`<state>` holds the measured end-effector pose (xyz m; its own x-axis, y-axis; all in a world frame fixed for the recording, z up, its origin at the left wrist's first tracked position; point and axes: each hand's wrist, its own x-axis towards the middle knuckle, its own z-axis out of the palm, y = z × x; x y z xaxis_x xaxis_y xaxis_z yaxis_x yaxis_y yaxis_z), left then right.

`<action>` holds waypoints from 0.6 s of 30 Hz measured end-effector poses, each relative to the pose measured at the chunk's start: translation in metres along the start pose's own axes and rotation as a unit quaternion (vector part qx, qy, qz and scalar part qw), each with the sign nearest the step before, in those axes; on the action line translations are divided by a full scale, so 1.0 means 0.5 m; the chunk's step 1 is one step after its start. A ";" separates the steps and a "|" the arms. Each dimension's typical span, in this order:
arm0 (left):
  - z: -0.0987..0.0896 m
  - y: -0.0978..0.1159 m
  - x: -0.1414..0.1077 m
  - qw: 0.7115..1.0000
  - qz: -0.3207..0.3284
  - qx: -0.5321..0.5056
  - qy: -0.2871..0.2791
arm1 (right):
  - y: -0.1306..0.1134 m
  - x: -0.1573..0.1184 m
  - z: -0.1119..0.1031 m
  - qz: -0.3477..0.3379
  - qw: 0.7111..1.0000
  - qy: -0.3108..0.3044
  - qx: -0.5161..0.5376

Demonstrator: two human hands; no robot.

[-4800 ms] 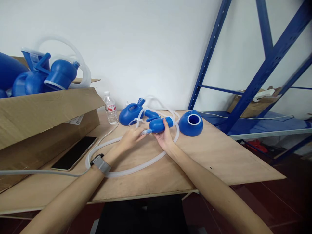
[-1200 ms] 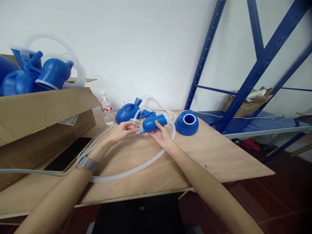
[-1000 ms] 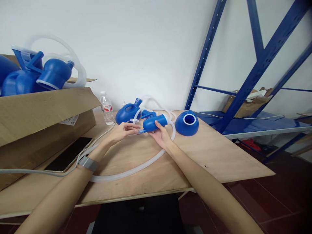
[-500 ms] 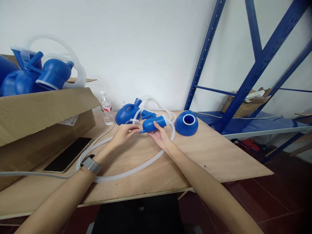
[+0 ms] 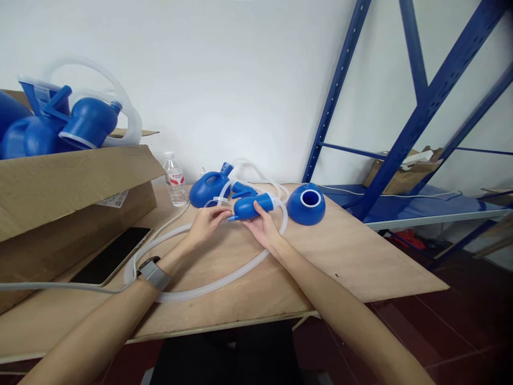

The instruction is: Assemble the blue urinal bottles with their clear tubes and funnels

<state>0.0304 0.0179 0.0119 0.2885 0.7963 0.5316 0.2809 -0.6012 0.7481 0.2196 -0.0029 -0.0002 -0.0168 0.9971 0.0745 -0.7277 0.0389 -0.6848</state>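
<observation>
My right hand [image 5: 262,227] is wrapped round a small blue bottle-shaped part [image 5: 251,206] with a white rim, held on its side above the table. At its narrow tip, my left hand [image 5: 207,222] has thumb and finger pinched together; what they hold is too small to make out. Behind the hands stands a blue jug with a handle [image 5: 209,187], and a clear hose [image 5: 224,279] loops over the table. To the right sits a round blue container [image 5: 306,204] with a white-rimmed opening.
An open cardboard box [image 5: 72,200] with several blue containers and hoses [image 5: 94,122] fills the left. Near it are a water bottle [image 5: 175,179] and a phone [image 5: 112,255]. A blue metal shelf [image 5: 425,206] with a carton [image 5: 401,171] stands right of the table [image 5: 340,256].
My left fingers have drawn back slightly from the narrow tip, which shows more. The blue part in my right hand has shifted very slightly.
</observation>
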 end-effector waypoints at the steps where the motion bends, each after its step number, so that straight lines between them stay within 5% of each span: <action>1: 0.002 0.000 0.000 1.000 -0.009 -0.018 0.005 | -0.001 0.000 0.001 -0.004 1.000 -0.002 0.001; 18: 0.000 -0.038 0.012 0.965 -0.157 -0.186 -0.097 | -0.001 -0.010 0.000 -0.083 0.992 -0.081 -0.051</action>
<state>0.0266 0.0342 0.0010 0.4182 0.8863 0.1989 0.0452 -0.2390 0.9700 0.2200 -0.0080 -0.0004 -0.0181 0.9530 0.3025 -0.6572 0.2166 -0.7219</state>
